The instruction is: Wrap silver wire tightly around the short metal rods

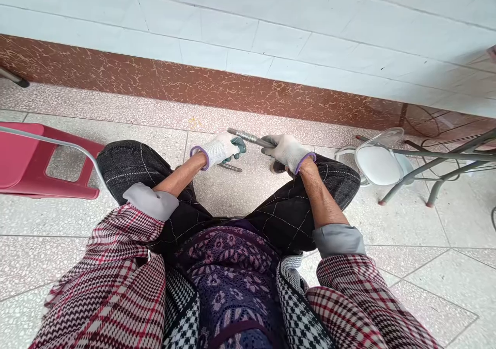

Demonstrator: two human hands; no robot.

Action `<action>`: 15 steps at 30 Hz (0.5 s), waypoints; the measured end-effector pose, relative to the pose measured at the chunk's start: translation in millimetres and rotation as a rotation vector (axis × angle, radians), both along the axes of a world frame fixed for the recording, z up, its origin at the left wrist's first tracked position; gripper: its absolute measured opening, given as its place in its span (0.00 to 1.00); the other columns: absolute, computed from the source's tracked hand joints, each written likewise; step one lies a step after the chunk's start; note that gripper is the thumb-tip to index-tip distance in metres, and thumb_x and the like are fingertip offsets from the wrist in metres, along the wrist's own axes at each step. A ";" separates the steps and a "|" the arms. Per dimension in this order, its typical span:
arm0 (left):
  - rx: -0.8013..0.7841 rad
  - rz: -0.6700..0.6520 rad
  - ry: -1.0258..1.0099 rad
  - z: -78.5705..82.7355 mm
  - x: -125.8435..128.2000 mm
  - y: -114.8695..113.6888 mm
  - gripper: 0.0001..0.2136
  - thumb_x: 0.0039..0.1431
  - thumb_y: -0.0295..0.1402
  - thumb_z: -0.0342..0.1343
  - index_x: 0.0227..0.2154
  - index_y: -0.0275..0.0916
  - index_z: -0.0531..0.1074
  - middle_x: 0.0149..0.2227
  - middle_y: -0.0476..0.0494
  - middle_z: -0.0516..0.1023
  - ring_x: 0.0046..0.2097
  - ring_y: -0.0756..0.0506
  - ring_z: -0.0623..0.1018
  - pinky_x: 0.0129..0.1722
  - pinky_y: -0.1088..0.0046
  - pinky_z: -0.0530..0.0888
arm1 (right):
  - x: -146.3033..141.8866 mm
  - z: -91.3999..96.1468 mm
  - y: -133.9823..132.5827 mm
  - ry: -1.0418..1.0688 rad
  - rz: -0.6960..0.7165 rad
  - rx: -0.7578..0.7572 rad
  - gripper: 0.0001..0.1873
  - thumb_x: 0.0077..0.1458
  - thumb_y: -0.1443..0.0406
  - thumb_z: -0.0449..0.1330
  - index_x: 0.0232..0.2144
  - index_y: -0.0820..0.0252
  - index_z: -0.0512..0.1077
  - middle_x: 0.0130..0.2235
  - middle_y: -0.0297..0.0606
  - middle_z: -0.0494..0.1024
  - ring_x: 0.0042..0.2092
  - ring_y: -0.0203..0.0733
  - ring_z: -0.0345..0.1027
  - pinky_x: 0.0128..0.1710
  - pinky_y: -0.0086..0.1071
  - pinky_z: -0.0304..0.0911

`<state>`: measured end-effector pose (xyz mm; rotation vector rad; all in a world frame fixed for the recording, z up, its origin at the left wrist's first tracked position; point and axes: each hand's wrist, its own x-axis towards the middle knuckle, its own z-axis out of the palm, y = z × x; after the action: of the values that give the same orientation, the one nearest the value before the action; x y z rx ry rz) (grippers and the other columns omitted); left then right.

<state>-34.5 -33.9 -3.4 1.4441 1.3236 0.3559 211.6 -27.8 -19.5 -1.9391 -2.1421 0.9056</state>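
Observation:
My right hand (285, 150), in a white knit glove with grey-green fingertips, grips the right end of a grey metal rod (248, 137). Silvery, ridged winding or thread covers the rod's middle stretch, and its left end points free toward the wall. Just below that free end is my left hand (225, 148), gloved the same way and apart from the rod. Its fingers are curled in; whatever they may pinch is too small to make out. A second dark, ridged rod (231, 168) lies on the floor beneath my left hand, partly hidden by it.
A red plastic stool (23, 158) stands at my left. To my right are a white plastic item with a clear lid (378, 164) and a metal-legged frame (442, 176) with loose cables. The tiled wall (232, 29) rises ahead; my bent knees flank the speckled floor (228, 199).

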 end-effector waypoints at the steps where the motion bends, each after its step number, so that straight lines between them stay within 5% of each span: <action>1: 0.000 0.007 -0.014 -0.3 -0.4 0.8 0.05 0.65 0.29 0.65 0.43 0.36 0.81 0.31 0.43 0.79 0.34 0.47 0.77 0.29 0.75 0.67 | -0.1 1.8 1.5 0.018 -0.020 0.013 0.10 0.58 0.67 0.67 0.44 0.59 0.81 0.32 0.34 0.79 0.33 0.39 0.71 0.34 0.30 0.66; 11: -0.030 -0.004 -0.162 -12.0 3.7 13.5 0.07 0.65 0.30 0.62 0.43 0.37 0.82 0.32 0.44 0.81 0.22 0.52 0.68 0.23 0.74 0.66 | -6.4 36.3 -14.2 0.648 -0.219 -0.032 0.22 0.49 0.62 0.66 0.48 0.62 0.79 0.25 0.27 0.66 0.22 0.32 0.56 0.19 0.27 0.54; 15: -0.029 0.003 -0.097 -9.9 -4.1 15.9 0.06 0.64 0.27 0.61 0.42 0.39 0.82 0.32 0.44 0.80 0.27 0.51 0.72 0.25 0.75 0.66 | 3.4 40.7 -19.9 0.682 -0.040 -0.217 0.20 0.52 0.61 0.70 0.46 0.62 0.79 0.24 0.28 0.68 0.21 0.31 0.58 0.19 0.27 0.55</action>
<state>-38.6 -18.0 -13.3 1.3844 1.2484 0.4020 215.0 -47.7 21.3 -1.4298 -1.6486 1.5619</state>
